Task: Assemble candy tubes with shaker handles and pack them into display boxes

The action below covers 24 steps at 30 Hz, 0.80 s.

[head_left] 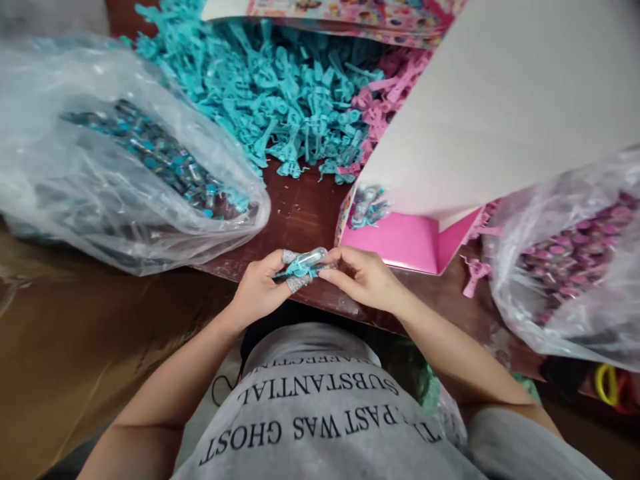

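Observation:
In front of my body, both hands meet over a small turquoise plastic piece with a clear tube (306,262). My left hand (261,287) pinches its left end between the thumb and a finger, both tips wrapped in grey tape. The thumb and fingers of my right hand (367,280) close on its right end. How the tube joins the turquoise part is too small to make out. Just beyond the right hand stands an open box (400,245) with a pink inside, and a few similar turquoise pieces with clear parts (369,208) lie in it.
A heap of turquoise plastic pieces (295,100) covers the back of the brown table (293,207), with pink pieces (383,100) beside it. A clear bag (165,250) of blue-capped tubes lies left, another bag (520,327) of pink-capped parts right. Cardboard (90,347) is at lower left.

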Available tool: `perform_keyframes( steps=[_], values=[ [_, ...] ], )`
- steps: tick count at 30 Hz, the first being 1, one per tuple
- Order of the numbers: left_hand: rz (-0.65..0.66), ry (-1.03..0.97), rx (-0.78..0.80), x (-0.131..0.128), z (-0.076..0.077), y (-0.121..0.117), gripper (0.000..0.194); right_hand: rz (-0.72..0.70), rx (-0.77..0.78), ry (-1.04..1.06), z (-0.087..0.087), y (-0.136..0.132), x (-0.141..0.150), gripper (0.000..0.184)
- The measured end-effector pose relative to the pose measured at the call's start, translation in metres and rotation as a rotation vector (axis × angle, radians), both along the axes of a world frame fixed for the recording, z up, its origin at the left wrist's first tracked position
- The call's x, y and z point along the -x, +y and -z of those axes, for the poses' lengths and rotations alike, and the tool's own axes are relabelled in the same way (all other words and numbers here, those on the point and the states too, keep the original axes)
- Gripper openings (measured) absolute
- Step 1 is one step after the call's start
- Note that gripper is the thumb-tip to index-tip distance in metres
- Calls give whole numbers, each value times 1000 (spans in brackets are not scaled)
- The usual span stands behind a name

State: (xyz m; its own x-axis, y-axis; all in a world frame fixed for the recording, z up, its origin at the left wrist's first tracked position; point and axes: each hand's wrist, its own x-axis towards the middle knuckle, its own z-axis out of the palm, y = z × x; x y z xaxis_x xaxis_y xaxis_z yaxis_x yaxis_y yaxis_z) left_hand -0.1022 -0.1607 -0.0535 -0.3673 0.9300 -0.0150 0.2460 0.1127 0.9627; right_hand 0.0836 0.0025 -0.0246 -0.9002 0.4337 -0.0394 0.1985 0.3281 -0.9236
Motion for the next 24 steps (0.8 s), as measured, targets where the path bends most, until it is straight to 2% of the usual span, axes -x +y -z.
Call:
perform_keyframes(
  steps=[3, 6, 9, 12, 15, 19, 24],
  values=[
    [105, 68, 5, -17, 4, 14, 30, 39, 2, -79, 2, 6, -23, 37],
    [192, 37, -39, -39, 17, 34, 56, 41, -47, -66, 0, 15, -43, 48],
    [72, 95, -140, -54, 39, 60, 96, 129, -207, -5, -6, 33, -58, 31],
    [-46, 193, -166, -61, 65, 88, 132, 227, -435, -34, -11, 59, -64, 27],
    [4, 200, -119, -67, 84, 109, 133, 125, -649, -213, -16, 79, -60, 26],
    [0, 203, -90, -76, 94, 120, 120, -72, -816, -477, -26, 86, -48, 28],
    [23, 155, -96, -83, 96, 118, 125, -64, -922, -609, -38, 76, -29, 28]
  ],
)
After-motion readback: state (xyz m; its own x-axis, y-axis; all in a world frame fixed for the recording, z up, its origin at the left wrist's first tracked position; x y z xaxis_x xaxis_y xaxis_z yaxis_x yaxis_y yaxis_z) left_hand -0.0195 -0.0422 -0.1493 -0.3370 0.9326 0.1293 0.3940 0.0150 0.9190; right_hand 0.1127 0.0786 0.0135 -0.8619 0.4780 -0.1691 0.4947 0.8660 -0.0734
